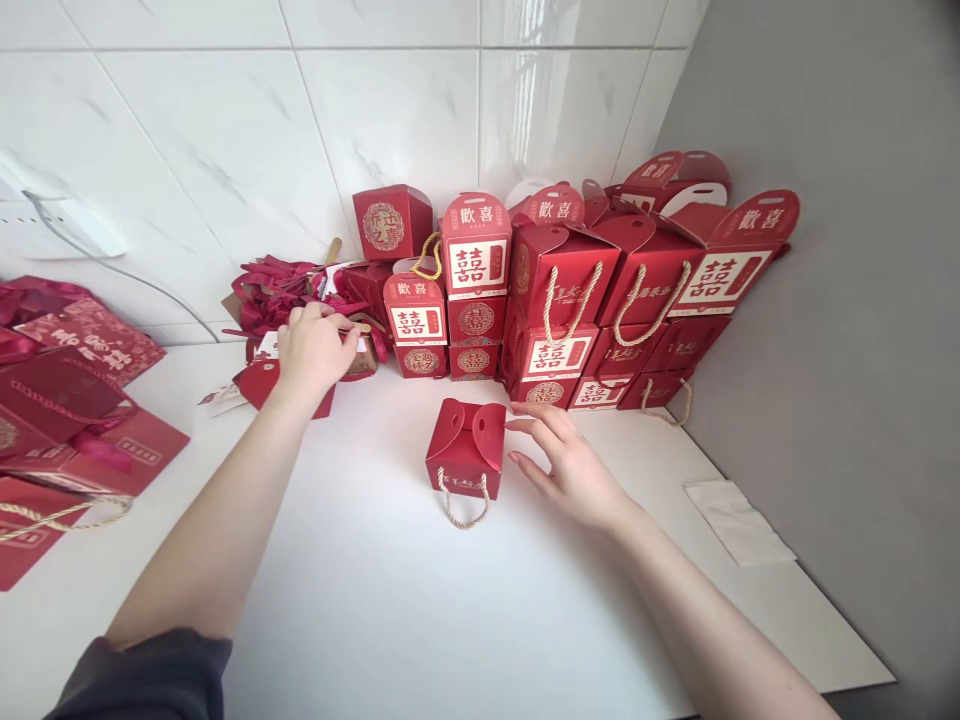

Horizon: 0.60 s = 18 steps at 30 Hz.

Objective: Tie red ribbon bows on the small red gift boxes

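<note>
A small red gift box (465, 448) with a beige rope handle (466, 520) stands upright on the white table, its top flaps folded together. My right hand (566, 462) is just right of this box, fingers apart and fingertips close to its side; nothing is in it. Farther left, my left hand (319, 345) reaches over a heap of dark red ribbons (281, 290) and small items. Its fingers are curled and pinched; what they hold, if anything, I cannot make out. Below that hand lies a red box or pouch (259, 385), partly covered by my wrist.
Stacked red gift boxes (566, 290) line the tiled wall at the back, reaching the grey panel (840, 300) on the right. More red bags (67, 430) lie at the left edge. A folded white tissue (739, 520) rests on the right, and a cable (127, 265) runs from the wall socket.
</note>
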Tool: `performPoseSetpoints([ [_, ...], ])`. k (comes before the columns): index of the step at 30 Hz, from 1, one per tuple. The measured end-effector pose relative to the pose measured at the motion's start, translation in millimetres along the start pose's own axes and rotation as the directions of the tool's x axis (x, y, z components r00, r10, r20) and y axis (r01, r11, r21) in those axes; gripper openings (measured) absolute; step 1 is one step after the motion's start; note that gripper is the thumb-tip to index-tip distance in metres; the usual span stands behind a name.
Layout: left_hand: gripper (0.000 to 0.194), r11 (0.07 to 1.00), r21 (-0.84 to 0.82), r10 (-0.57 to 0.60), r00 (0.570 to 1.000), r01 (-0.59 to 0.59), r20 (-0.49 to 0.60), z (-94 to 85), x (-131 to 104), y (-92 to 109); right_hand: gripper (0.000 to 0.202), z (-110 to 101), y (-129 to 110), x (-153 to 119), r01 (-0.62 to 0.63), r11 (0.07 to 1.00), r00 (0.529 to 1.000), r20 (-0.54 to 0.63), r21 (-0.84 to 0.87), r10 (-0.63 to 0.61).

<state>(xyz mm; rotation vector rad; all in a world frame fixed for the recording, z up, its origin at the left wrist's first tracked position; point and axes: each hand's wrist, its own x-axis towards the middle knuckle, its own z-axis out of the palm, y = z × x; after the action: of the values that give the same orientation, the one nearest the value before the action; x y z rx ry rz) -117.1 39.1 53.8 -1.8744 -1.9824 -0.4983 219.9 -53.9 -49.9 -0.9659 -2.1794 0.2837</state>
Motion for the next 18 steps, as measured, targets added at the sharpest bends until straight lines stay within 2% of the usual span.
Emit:
performPoseSetpoints([
  [3,0.039,0.994,-0.022,0.11,0.992,-0.109,0.055,25.4,20,-21,0.031,1,1,0,0.009,1.0,1.0,0.021,-0.024,-0.009],
  [6,0.035,0.987,-0.031,0.158,0.985,-0.156,0.071,37.9,30,-26,0.03,3,2,0,0.01,0.999,1.0,0.016,-0.041,-0.009],
  [9,0.033,0.993,-0.064,0.099,0.995,-0.097,0.027,31.1,36,-21,0.029,4,5,0,0.008,0.999,1.0,0.0,-0.042,-0.008],
  [11,0.032,0.98,-0.185,0.051,0.991,-0.073,-0.121,14.8,34,-12,0.028,4,7,0,0.005,0.999,1.0,-0.008,-0.039,-0.005],
  [12,0.032,0.952,-0.293,0.023,0.973,-0.092,-0.23,3.6,30,-5,0.028,4,8,0,0.003,0.999,1.0,-0.013,-0.036,-0.003],
  [13,0.031,0.89,-0.435,-0.027,0.94,-0.132,-0.341,-9.2,24,4,0.028,4,7,0,0.0,1.0,1.0,-0.021,-0.031,-0.001],
  [14,0.03,0.782,-0.586,-0.089,0.894,-0.211,-0.44,-22.8,15,15,0.028,3,7,0,-0.003,1.0,1.0,-0.03,-0.023,0.002],
  [15,0.027,0.635,-0.702,-0.139,0.846,-0.322,-0.514,-36.5,4,27,0.027,2,5,0,-0.006,1.0,0.999,-0.043,-0.011,0.006],
  [16,0.022,0.466,-0.783,-0.174,0.825,-0.412,-0.537,-49.6,-9,41,0.026,1,3,0,-0.01,1.0,0.998,-0.06,0.007,0.01],
  [17,0.018,0.299,-0.842,-0.168,0.844,-0.449,-0.51,-61.2,-25,56,0.025,-1,-1,1,-0.014,0.999,0.997,-0.079,0.034,0.016],
  [18,0.016,0.15,-0.894,-0.107,0.892,-0.421,-0.438,-70.5,-41,72,0.023,-4,-5,1,-0.018,0.997,0.995,-0.101,0.074,0.026],
])
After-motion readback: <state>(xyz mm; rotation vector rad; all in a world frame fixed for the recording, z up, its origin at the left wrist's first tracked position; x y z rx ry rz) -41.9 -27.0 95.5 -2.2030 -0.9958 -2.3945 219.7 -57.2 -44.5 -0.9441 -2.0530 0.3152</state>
